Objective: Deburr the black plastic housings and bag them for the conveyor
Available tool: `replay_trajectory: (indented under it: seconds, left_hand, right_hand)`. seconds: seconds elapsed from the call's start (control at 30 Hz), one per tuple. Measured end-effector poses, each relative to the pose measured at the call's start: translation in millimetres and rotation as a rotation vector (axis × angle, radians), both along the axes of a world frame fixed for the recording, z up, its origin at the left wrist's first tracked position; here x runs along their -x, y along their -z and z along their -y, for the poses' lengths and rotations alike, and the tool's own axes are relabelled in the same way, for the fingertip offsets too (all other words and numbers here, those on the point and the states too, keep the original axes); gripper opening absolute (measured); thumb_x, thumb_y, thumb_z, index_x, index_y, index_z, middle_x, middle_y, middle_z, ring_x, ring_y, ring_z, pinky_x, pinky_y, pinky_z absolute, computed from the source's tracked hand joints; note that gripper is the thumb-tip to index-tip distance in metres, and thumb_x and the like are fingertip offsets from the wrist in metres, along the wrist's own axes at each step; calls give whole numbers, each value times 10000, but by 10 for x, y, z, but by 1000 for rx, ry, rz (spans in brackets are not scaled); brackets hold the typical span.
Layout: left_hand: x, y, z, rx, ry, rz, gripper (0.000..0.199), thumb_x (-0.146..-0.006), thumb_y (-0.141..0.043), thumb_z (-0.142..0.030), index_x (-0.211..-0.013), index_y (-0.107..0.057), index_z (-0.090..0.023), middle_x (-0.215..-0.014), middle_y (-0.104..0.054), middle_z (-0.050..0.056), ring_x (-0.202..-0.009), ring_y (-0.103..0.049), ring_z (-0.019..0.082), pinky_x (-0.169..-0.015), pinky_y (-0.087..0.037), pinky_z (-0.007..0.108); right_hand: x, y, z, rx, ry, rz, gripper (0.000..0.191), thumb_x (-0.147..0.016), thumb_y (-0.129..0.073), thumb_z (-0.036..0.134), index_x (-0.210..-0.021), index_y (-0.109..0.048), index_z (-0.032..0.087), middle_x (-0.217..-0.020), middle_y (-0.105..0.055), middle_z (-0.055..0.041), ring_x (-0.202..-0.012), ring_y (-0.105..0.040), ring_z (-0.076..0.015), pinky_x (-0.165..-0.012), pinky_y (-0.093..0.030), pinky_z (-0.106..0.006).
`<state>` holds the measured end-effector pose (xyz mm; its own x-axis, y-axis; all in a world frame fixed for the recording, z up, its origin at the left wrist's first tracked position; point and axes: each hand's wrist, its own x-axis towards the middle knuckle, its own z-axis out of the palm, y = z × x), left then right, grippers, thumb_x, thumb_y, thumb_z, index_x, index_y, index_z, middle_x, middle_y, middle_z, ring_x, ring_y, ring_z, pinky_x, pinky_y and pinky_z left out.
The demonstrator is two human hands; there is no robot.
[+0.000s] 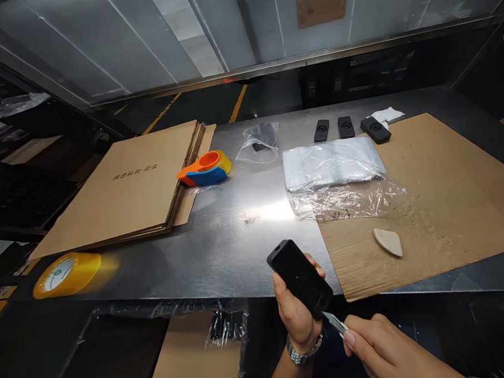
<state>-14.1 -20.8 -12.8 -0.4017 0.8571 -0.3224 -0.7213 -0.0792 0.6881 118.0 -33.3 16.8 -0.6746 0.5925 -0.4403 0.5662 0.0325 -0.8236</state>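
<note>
My left hand (297, 318), with a metal watch at its wrist, is wrapped round a black rectangular plastic device (300, 276) near the table's front edge. Its flat face is turned up and its lower end tilts toward me. Pinched in my right hand (378, 342) is a utility knife (335, 323), its blade tip at the device's lower corner. Whether the tip touches the plastic I cannot tell. Beyond my hands, a pack of clear plastic bags (334, 162) lies on the table, partly over a cardboard sheet (453, 202).
Three similar black devices (346, 127) lie at the back, one beside a white cloth (386, 115). Flat cartons (130, 188) are stacked at left with an orange-blue tape dispenser (205, 170). A yellow tape roll (67, 274) and a beige wedge-shaped piece (388, 242) lie nearer the front.
</note>
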Motion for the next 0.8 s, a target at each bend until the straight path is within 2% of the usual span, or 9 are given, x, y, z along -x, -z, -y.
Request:
replay_trajectory:
  seconds: [0.2, 0.37, 0.53, 0.67, 0.8]
  left_hand:
    - [-10, 4, -8, 9, -18, -27, 442, -788, -430, -586, -821, -625, -191, -736, -589, 40, -596, -519, 141, -511, -435, 230]
    - [-22, -2, 0, 9, -27, -59, 460, -797, -416, -583, -804, -625, -174, -732, -593, 47, -595, -526, 146, -505, -439, 234]
    - [-14, -3, 1, 6, -23, -50, 466, -782, -432, -596, -807, -630, -174, -732, -593, 45, -590, -525, 148, -491, -436, 234]
    - [-10, -4, 2, -4, -10, -65, 475, -797, -405, -592, -799, -630, -174, -724, -589, 44, -592, -518, 148, -485, -428, 231]
    - [-12, -16, 0, 9, -17, -66, 459, -791, -419, -593, -827, -626, -185, -739, -593, 42, -592, -525, 149, -499, -435, 240]
  right_hand:
    - [13, 7, 29, 35, 27, 28, 355, -943, -230, 314, -691, -455, 207, -415, -360, 73, -455, -428, -104, -533, -352, -207]
    - [26, 2, 23, 8, 36, 38, 368, -940, -229, 327, -703, -483, 207, -434, -388, 57, -538, -476, -125, -575, -369, -220]
    - [28, -28, 25, 54, 25, 25, 369, -936, -234, 336, -716, -497, 201, -433, -396, 63, -468, -454, -113, -555, -375, -225]
    - [12, -35, 31, -9, 52, 76, 391, -937, -210, 341, -741, -517, 200, -533, -474, 31, -570, -507, -134, -583, -380, -234]
    - [3, -18, 18, 28, 31, 67, 368, -946, -220, 335, -731, -490, 205, -440, -415, 59, -516, -482, -126, -605, -375, -239]
